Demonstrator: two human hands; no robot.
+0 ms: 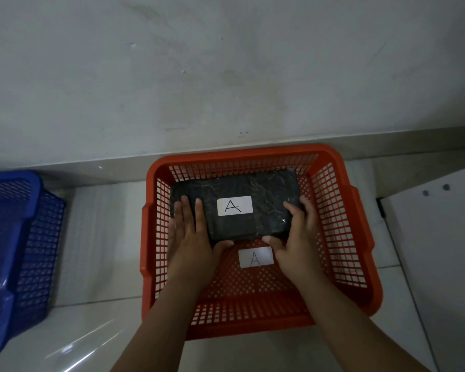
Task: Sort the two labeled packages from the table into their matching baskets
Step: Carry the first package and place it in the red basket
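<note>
**Pkg A going down in red basket**

Head view, the only one. Black pkg (235,205) inside red basket (341,299), toward far wall of it, white "A" label (234,205) face up. Second "A" label (255,257) on basket floor, just nearer than pkg, uncovered. Match looks right: A into A.

Left hand (189,232) on pkg's left end, fingers flat over top, thumb tucked under near edge. Right hand (295,232) wrapped round right end, thumb at near edge too. Both gripping pkg. Can't tell if underside already touching basket floor; probably resting or nearly so.

Blue basket (16,237) well off to left, on floor, contents not visible. No second pkg in view, so prob. half the job left.

Doing this step well, as judged: lower flat, both ends together, no drop. Slide thumbs out from under near edge before letting go, else pkg tips. Release both sides at once, lift hands straight up clear of rim. Leave label up for a check.

Pkg orientation: long axis running left-right, roughly parallel to basket's far wall, slight skew with right end a bit farther away. "A" upright to wearer, top of letter pointing toward the wall (226,76).
</note>
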